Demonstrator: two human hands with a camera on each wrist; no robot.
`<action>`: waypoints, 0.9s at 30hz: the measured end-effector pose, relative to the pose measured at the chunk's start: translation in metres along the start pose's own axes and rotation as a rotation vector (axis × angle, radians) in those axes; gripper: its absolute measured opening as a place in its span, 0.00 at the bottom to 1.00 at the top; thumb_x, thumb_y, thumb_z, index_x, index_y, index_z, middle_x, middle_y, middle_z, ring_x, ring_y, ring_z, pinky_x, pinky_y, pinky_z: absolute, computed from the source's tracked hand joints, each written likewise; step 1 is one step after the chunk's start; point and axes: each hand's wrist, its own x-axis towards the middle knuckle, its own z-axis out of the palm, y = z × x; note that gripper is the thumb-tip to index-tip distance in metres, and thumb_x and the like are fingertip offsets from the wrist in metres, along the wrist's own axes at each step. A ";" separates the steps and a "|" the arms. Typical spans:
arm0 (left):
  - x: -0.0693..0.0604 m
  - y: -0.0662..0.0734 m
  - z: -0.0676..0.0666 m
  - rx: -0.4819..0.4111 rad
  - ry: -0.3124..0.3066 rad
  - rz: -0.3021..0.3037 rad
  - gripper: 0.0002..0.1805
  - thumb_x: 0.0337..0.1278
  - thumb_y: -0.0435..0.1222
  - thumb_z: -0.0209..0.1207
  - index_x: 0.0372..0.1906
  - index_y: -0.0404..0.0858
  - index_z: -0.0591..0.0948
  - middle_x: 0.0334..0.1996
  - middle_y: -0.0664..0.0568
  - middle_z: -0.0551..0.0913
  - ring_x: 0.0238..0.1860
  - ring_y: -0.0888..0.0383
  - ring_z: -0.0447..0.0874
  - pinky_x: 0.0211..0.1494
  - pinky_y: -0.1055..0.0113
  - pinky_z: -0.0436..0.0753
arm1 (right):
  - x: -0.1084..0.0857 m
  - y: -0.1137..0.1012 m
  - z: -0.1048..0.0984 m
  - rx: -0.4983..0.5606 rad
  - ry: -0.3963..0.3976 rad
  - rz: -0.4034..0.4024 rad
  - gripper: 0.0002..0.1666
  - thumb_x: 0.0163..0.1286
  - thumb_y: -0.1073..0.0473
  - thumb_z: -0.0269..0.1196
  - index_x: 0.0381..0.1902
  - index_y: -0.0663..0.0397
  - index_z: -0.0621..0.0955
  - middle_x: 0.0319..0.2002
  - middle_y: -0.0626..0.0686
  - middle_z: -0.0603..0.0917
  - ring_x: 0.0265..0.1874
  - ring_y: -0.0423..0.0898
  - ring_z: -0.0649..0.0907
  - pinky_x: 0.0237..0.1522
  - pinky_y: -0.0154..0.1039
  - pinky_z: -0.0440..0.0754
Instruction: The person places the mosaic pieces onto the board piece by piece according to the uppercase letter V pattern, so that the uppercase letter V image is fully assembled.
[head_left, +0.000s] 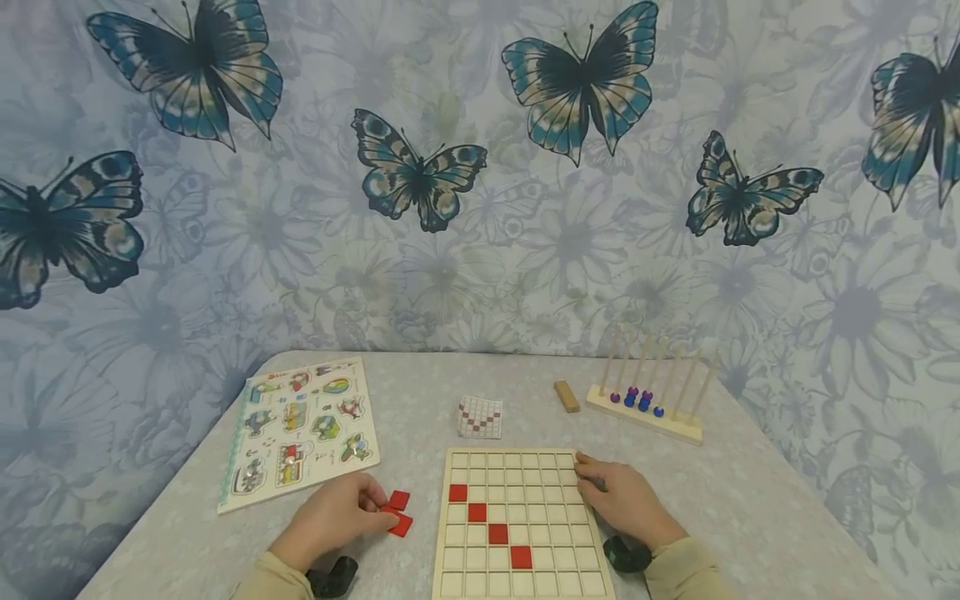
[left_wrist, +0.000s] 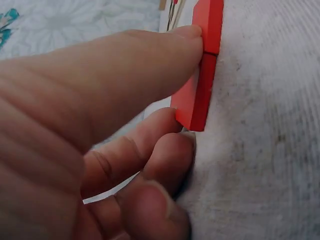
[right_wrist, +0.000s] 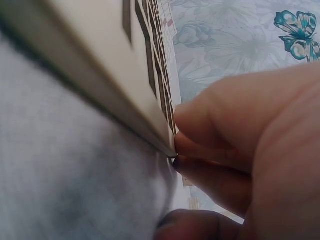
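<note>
A pale wooden grid board (head_left: 550, 492) lies flat in front of me, with several red square tiles (head_left: 498, 533) set in its cells in a diagonal line. Left of the board, my left hand (head_left: 339, 510) pinches at loose red tiles (head_left: 402, 525) on the table. In the left wrist view, its thumb lies against two red tiles (left_wrist: 212, 30) set edge to edge, and a fingertip touches the end of one. My right hand (head_left: 626, 493) holds the board's far right edge; the right wrist view shows its fingers on the board's edge (right_wrist: 100, 75).
Behind the board lies a small pattern card (head_left: 480, 417) with a marked grid. A picture puzzle board (head_left: 307, 417) is at the left. Back right are a wooden block (head_left: 567, 397) and a peg stand (head_left: 645, 415) with purple and blue beads.
</note>
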 end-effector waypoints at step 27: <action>0.000 0.000 -0.002 0.033 0.029 0.022 0.13 0.55 0.47 0.74 0.35 0.46 0.83 0.27 0.58 0.82 0.28 0.59 0.76 0.31 0.65 0.73 | -0.003 0.000 -0.001 -0.004 0.000 -0.021 0.22 0.75 0.57 0.64 0.62 0.60 0.83 0.68 0.54 0.80 0.66 0.59 0.79 0.66 0.61 0.74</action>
